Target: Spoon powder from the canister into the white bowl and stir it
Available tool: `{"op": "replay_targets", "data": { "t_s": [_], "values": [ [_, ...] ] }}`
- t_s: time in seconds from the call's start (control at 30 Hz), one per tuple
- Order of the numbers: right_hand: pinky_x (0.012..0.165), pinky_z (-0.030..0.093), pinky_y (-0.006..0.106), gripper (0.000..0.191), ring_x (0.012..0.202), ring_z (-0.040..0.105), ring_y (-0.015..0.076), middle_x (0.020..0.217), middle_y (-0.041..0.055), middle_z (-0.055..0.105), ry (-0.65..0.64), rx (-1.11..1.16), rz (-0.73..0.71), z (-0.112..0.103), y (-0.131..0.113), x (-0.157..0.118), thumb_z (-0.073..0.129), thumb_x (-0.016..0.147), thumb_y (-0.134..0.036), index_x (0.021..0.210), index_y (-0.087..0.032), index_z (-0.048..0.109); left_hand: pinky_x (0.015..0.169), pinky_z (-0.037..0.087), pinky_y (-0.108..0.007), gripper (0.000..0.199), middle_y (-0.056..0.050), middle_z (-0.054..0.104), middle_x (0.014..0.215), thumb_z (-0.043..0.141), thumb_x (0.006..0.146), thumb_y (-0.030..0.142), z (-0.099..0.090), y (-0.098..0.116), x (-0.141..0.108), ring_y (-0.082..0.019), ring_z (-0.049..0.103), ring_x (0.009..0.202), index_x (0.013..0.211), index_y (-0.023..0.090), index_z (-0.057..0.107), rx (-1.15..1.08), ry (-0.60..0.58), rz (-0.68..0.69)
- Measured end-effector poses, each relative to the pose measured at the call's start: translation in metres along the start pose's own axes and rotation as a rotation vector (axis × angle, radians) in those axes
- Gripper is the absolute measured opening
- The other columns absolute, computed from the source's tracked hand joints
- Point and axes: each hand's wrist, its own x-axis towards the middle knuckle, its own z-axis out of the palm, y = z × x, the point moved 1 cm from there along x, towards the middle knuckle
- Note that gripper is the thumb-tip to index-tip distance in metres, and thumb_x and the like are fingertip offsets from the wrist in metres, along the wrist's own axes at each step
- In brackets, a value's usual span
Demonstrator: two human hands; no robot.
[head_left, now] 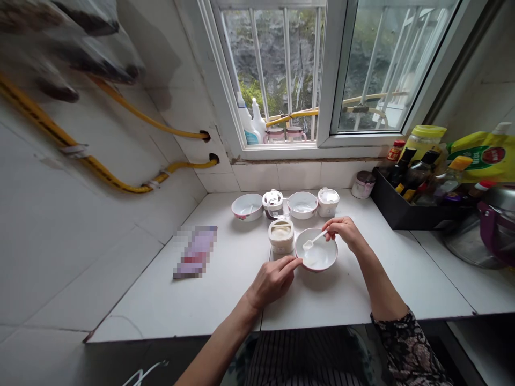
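- While the spoon (pixel 314 242) is pinched by the right hand (pixel 344 231) at the near bowl (pixel 324 258), the bowl's rim is touched by the left hand (pixel 273 277), grip unclear.
- Scooping is judged underway; the jar (pixel 281 244) isn't closed yet.

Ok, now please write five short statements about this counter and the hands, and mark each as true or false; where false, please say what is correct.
1. The right hand holds a white spoon. True.
2. The left hand is at the rim of the nearest bowl. True.
3. The container of pale contents stands right of that bowl. False: the container stands left of it.
4. A black box holds bottles. True.
5. Only one bowl is visible. False: two other bowls stand farther back.
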Motion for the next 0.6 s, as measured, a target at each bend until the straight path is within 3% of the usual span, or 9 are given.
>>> {"op": "replay_targets", "data": {
  "t_s": [0.4,0.6],
  "values": [
    [0.045,0.04,0.027,0.016,0.041,0.05,0.013,0.044,0.0039,0.064,0.063,0.083,-0.043,0.003,0.0,0.004,0.058,0.052,-0.025,0.055,-0.015,0.069,0.068,0.058,-0.023,0.039,-0.011,0.069,0.1,0.037,0.091,0.007,0.002,-0.001,0.0,-0.016,0.07,0.088,0.124,0.015,0.055,-0.012,-0.001,0.002],
    [0.058,0.049,0.03,0.018,0.055,0.059,0.0161,0.059,0.0045,0.071,0.206,0.009,-0.279,0.03,-0.006,0.005,0.06,0.069,-0.03,0.074,-0.017,0.071,0.064,0.057,-0.022,0.037,-0.01,0.069,0.098,0.039,0.089,0.006,0.003,-0.001,0.0,-0.016,0.069,0.082,0.12,0.015,0.057,-0.011,0.012,-0.01]
  ]
}}
